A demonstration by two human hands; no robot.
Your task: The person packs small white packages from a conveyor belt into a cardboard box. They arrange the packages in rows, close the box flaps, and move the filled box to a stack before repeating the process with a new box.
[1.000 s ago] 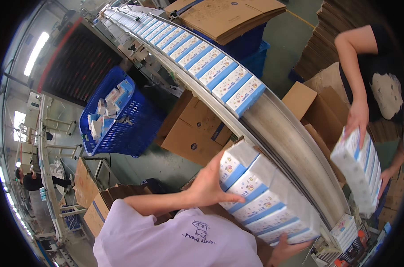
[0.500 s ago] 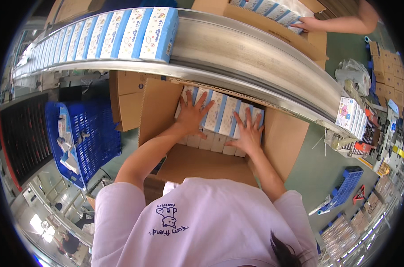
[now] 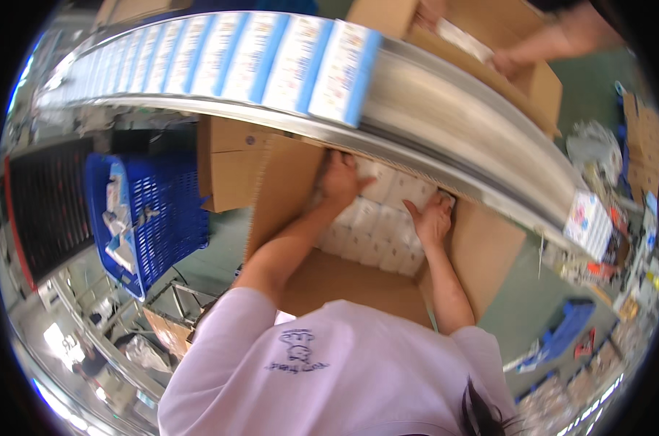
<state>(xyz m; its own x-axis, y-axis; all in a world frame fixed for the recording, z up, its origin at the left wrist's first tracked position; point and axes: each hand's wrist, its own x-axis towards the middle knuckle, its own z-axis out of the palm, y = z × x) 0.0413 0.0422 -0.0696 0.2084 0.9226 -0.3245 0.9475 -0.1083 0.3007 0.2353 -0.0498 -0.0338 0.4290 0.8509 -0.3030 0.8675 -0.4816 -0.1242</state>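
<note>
An open cardboard box (image 3: 482,251) stands in front of me, below the conveyor. Inside, white soft packs, apparently tissue packs (image 3: 369,221), sit in rows with their plain ends facing up. My left hand (image 3: 342,176) is at the far left end of the farther row, its thumb over the packs. At the right end of that row is my right hand (image 3: 435,216), thumb toward the middle and fingers along the side. Both hands seem to hold the row between them; motion blur and the box edge partly hide the fingertips.
Blue-and-white packs (image 3: 293,65) line the conveyor (image 3: 431,94) beyond the box. Across it, another person's hand (image 3: 507,64) reaches into a second cardboard box (image 3: 544,91). A blue basket (image 3: 166,218) with packs stands at left, beside closed cartons (image 3: 231,163).
The packs under my hands have turned from their printed faces to their plain ends. My hands have moved to the row's ends. The conveyor packs have moved right.
</note>
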